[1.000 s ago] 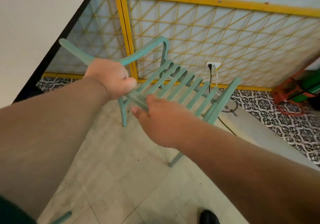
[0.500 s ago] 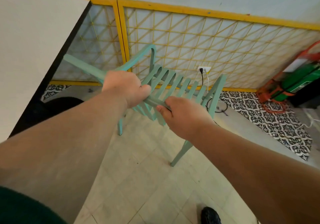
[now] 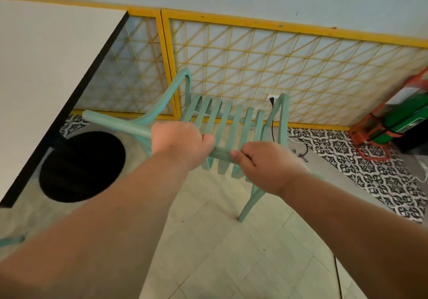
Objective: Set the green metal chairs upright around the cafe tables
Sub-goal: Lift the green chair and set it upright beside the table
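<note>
A light green metal chair (image 3: 231, 120) with a slatted seat stands in front of me, its legs on the tiled floor, between me and the yellow lattice fence. My left hand (image 3: 180, 143) grips the top rail of the chair's back. My right hand (image 3: 266, 166) grips the same rail just to the right, thumb on top. The white cafe table (image 3: 46, 71) with a black edge is at the left, its round black base (image 3: 81, 166) on the floor beside the chair. The rail's curved left end reaches toward the table.
A yellow lattice fence (image 3: 278, 67) runs along the wall behind the chair, with a wall socket and cables (image 3: 273, 99) low down. A green and orange object (image 3: 398, 122) stands at the right on patterned tiles. Another green chair part (image 3: 11, 240) shows at the lower left.
The chair has swung round and tipped upright, its slats now running straight away from me. Both hands kept their grip on the back rail and came closer together.
</note>
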Demonstrator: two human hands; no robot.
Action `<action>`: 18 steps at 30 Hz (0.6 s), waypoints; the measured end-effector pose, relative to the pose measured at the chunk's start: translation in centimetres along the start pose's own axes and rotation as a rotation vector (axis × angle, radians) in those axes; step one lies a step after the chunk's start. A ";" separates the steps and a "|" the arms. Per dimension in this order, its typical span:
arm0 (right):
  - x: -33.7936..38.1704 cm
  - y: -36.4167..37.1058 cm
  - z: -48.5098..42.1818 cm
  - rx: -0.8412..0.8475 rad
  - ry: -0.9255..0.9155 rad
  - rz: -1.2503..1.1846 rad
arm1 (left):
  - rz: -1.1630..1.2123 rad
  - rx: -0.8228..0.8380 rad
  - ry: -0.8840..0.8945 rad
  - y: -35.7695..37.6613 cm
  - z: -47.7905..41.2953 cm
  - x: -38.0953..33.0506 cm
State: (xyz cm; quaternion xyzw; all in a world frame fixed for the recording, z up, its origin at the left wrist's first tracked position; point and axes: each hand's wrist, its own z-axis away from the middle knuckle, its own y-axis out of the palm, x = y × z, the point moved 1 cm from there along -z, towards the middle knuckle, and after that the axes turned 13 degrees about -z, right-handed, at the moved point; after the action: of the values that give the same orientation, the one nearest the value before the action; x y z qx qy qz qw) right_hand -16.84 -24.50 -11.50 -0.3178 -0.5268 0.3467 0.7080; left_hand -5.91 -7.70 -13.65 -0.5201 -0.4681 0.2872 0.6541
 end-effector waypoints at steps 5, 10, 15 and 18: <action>-0.7 -0.3 -0.7 0.053 0.004 -0.039 | -0.028 0.061 0.084 -0.6 -0.4 0.3; -0.5 -0.7 -1.7 0.195 0.053 -0.018 | 0.128 0.089 0.173 -1.1 -1.7 5.6; -0.6 -0.4 -2.0 0.171 0.084 0.003 | -0.104 0.184 0.168 2.3 -3.9 13.1; -0.9 -0.2 -2.0 0.113 0.121 -0.010 | -0.035 0.159 0.150 3.6 -3.5 13.7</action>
State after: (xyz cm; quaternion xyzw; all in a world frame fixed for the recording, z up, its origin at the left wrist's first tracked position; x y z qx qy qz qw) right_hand -15.03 -25.53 -12.31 -0.2948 -0.4643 0.3526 0.7571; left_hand 3.11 3.75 -12.80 -0.4785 -0.4025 0.2722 0.7314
